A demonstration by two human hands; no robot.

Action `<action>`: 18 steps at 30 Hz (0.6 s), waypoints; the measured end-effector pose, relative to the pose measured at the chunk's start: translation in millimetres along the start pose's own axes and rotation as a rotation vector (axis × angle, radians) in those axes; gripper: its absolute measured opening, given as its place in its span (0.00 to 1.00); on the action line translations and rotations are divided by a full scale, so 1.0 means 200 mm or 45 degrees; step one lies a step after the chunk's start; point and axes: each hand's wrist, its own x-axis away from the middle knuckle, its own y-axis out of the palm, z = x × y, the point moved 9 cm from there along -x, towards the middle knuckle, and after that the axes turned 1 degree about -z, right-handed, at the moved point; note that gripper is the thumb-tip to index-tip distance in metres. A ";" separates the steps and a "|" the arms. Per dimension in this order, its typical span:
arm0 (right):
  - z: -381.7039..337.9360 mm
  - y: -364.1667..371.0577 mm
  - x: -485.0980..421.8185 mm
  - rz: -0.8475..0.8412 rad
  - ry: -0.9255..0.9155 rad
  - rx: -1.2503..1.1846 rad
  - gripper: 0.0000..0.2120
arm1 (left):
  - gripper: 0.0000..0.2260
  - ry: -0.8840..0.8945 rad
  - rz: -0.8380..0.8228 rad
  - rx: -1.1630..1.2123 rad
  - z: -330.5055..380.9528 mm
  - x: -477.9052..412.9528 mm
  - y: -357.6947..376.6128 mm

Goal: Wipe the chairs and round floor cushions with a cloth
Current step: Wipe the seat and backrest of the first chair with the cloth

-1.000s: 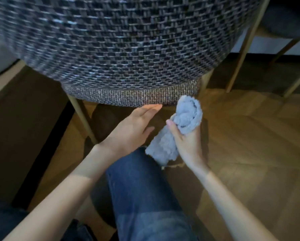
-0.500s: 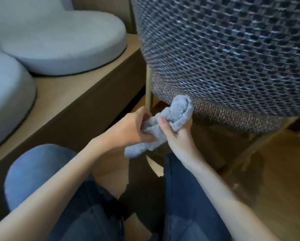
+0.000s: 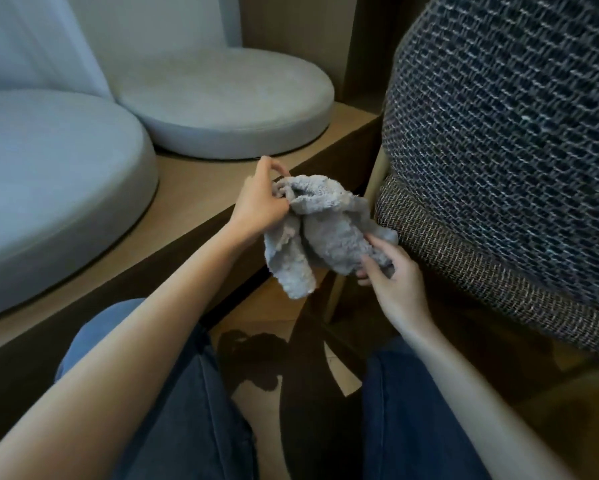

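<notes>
A fluffy grey cloth point(image 3: 320, 233) hangs crumpled between both hands in the middle of the view. My left hand point(image 3: 261, 202) pinches its upper left edge. My right hand point(image 3: 391, 275) grips its lower right part, close to the seat rim of a dark woven chair point(image 3: 506, 140) on the right. Two pale grey round floor cushions lie on a low wooden platform point(image 3: 201, 188) at the left: one near point(image 3: 55, 181), one farther back point(image 3: 228, 102).
The chair's light wooden leg point(image 3: 339, 292) stands just behind the cloth. My knees in blue jeans point(image 3: 412, 417) fill the bottom over a wood floor point(image 3: 270, 313). A pale curtain point(image 3: 34, 39) hangs behind the cushions.
The view has swung left from the chair to the platform and cushions. My left hand took hold of the cloth, and both hands have pulled it apart from a tight bundle.
</notes>
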 end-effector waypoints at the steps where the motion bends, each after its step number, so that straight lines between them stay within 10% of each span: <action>1: -0.01 0.01 -0.02 0.013 -0.012 0.010 0.18 | 0.13 -0.022 0.053 0.002 0.00 -0.04 -0.01; 18: 0.05 0.09 -0.40 0.082 -0.039 0.258 0.36 | 0.10 -0.001 -0.103 0.475 0.08 -0.58 0.45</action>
